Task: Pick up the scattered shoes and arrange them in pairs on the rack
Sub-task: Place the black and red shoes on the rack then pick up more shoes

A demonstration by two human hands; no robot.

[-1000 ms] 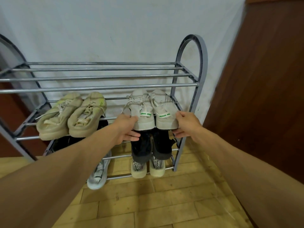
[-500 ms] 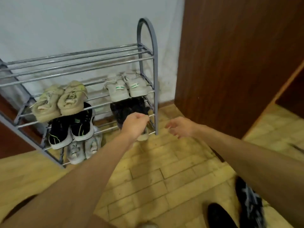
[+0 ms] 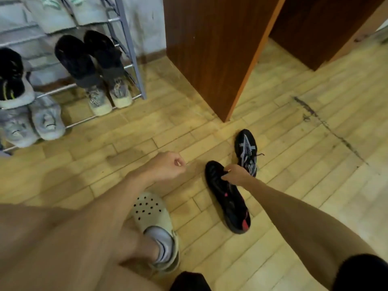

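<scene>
Two loose shoes lie on the wooden floor at centre right: a black shoe with red accents point(image 3: 230, 198) and, just beyond it, a black shoe with a grey-white pattern point(image 3: 246, 151). My right hand point(image 3: 237, 174) rests on the front part of the black and red shoe with its fingers curled onto it; the shoe lies flat on the floor. My left hand point(image 3: 168, 166) hovers above the floor to the left of it, closed in a loose fist with nothing in it. The grey metal rack point(image 3: 131, 51) stands at the upper left.
The rack holds a black pair point(image 3: 90, 59), a beige-grey pair point(image 3: 110, 97), a grey pair point(image 3: 33, 122) and a white pair point(image 3: 63, 13). A brown wooden cabinet point(image 3: 210, 49) stands right of the rack. My foot in a beige clog point(image 3: 154, 217) is near the shoes.
Both hands left the white pair on the rack. My view swung down and right to the floor, and my right hand came down onto the black and red shoe.
</scene>
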